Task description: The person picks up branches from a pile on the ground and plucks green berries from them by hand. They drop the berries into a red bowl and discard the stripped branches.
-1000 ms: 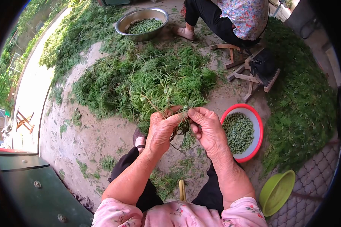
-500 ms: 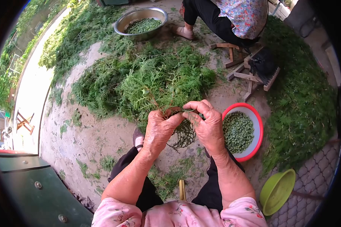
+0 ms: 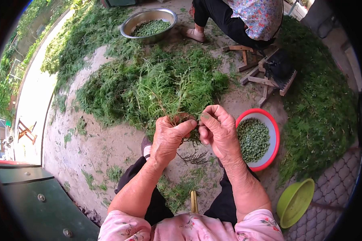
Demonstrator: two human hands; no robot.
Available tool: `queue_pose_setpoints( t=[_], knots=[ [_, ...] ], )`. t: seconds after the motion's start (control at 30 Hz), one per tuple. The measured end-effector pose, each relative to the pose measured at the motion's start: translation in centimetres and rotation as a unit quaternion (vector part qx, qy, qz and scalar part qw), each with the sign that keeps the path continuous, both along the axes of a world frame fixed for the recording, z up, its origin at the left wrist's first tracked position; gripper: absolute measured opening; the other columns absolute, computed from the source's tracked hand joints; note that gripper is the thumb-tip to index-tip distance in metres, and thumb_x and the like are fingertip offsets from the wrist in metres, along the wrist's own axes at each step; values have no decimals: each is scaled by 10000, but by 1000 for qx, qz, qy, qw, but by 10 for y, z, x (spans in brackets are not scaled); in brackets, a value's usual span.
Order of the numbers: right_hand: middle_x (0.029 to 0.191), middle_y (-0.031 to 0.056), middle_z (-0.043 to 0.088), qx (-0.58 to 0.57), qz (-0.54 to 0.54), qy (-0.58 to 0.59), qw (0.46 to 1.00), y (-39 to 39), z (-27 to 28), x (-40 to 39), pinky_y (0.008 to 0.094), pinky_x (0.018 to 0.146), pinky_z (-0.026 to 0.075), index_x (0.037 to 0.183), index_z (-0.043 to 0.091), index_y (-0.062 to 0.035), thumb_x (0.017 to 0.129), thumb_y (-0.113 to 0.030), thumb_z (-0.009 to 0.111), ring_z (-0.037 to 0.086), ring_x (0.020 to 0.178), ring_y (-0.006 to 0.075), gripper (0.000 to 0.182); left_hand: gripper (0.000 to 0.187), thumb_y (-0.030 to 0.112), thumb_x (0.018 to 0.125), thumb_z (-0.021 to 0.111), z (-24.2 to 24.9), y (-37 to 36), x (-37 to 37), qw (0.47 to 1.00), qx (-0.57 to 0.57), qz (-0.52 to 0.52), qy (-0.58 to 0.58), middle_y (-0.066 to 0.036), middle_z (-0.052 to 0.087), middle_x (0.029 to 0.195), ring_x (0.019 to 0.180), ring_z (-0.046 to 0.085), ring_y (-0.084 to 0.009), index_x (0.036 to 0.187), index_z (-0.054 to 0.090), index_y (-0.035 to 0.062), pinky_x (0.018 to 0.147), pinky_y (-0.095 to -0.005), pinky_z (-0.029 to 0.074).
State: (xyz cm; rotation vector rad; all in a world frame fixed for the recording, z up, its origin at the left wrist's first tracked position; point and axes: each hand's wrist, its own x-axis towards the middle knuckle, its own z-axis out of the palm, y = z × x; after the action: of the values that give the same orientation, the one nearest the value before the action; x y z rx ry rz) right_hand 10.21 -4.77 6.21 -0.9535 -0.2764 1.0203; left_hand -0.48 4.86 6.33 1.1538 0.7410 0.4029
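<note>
My left hand [image 3: 169, 134] is closed round the stem of a leafy evergreen branch [image 3: 159, 98]. The branch fans out in front of it, with a few small green cones among its leaves, and a darker piece of foliage [image 3: 194, 157] hangs below. Close beside it, my right hand [image 3: 220, 130] pinches thumb to fingers near the twigs; what lies between those fingertips is too small to make out. Just right of that hand stands a white basin with a red rim [image 3: 276, 140], holding many small green cones [image 3: 253, 139].
A heap of cut evergreen branches [image 3: 108, 88] lies ahead, with more greenery [image 3: 317, 108] at right. A metal basin of green cones [image 3: 126, 30] stands at the back, near a seated person [image 3: 257, 20]. A wooden stool [image 3: 265, 80] and a green basin [image 3: 283, 205] are at right.
My right hand has drawn slightly back from the left one, its fingers curling into a tighter pinch. The hanging foliage has shifted and shows less between my hands.
</note>
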Motion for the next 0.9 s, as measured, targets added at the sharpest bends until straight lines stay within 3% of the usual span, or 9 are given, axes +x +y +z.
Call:
queue_pose_setpoints(
  t=[0.13, 0.23, 0.33, 0.37, 0.5, 0.67, 0.77, 0.9],
  knots=[
    [739, 45, 545, 83, -38, 100, 991, -3, -2, 12, 224, 437, 403, 911, 513, -56, 872, -157, 581, 514, 561, 102, 128, 136, 114, 760, 654, 1, -1, 2, 998, -46, 29, -8, 11, 575, 659, 547, 508, -65, 844, 640, 7, 471, -193, 380],
    [795, 72, 565, 53, -86, 150, 983, -1, 9, 15, 238, 466, 419, 916, 516, -63, 876, -164, 571, 545, 610, 130, 122, 142, 106, 753, 667, 3, -1, 3, 994, -81, 51, -43, -4, 587, 690, 556, 514, -71, 844, 636, 1, 491, -200, 412],
    [842, 87, 575, 70, -39, 156, 984, -6, 8, 21, 252, 498, 434, 914, 516, -64, 880, -166, 560, 565, 658, 155, 116, 139, 95, 748, 676, 6, 2, 2, 990, -113, 45, -77, -15, 595, 719, 573, 516, -74, 840, 635, -1, 508, -210, 432],
    [827, 66, 583, 72, -39, 162, 983, -5, 9, 20, 223, 465, 419, 922, 542, -51, 882, -154, 555, 564, 635, 128, 111, 128, 86, 751, 673, 5, 4, 1, 988, -122, 38, -81, -16, 601, 733, 591, 521, -78, 837, 633, 0, 512, -212, 429],
    [746, 12, 581, -24, 36, 60, 997, -6, 3, 20, 161, 386, 353, 994, 582, -8, 868, -106, 573, 533, 557, 54, 160, 119, 85, 755, 666, 5, 4, 1, 993, -105, 10, -55, -19, 604, 746, 597, 524, -80, 837, 633, 6, 520, -220, 430],
    [737, 1, 570, -32, 75, 73, 994, -10, 4, 21, 160, 390, 353, 1031, 567, 4, 859, -88, 582, 521, 543, 49, 195, 107, 95, 759, 663, 10, 4, 1, 992, -111, -14, -50, -12, 604, 746, 615, 532, -84, 831, 634, 20, 543, -228, 436],
    [718, 1, 551, -37, 100, 17, 994, -10, 2, 20, 162, 385, 344, 1011, 556, 3, 857, -74, 581, 511, 538, 47, 174, 117, 97, 757, 668, 10, 4, 1, 992, -119, -11, -40, -13, 606, 753, 634, 538, -85, 836, 632, 18, 534, -222, 434],
    [670, 0, 521, -30, -53, 4, 998, -8, 1, 17, 175, 383, 336, 948, 539, -7, 859, -59, 570, 484, 514, 52, 108, 128, 100, 762, 670, -2, 6, -1, 992, -114, -18, -49, -22, 617, 779, 674, 557, -91, 854, 630, 20, 537, -221, 449]
  ],
)
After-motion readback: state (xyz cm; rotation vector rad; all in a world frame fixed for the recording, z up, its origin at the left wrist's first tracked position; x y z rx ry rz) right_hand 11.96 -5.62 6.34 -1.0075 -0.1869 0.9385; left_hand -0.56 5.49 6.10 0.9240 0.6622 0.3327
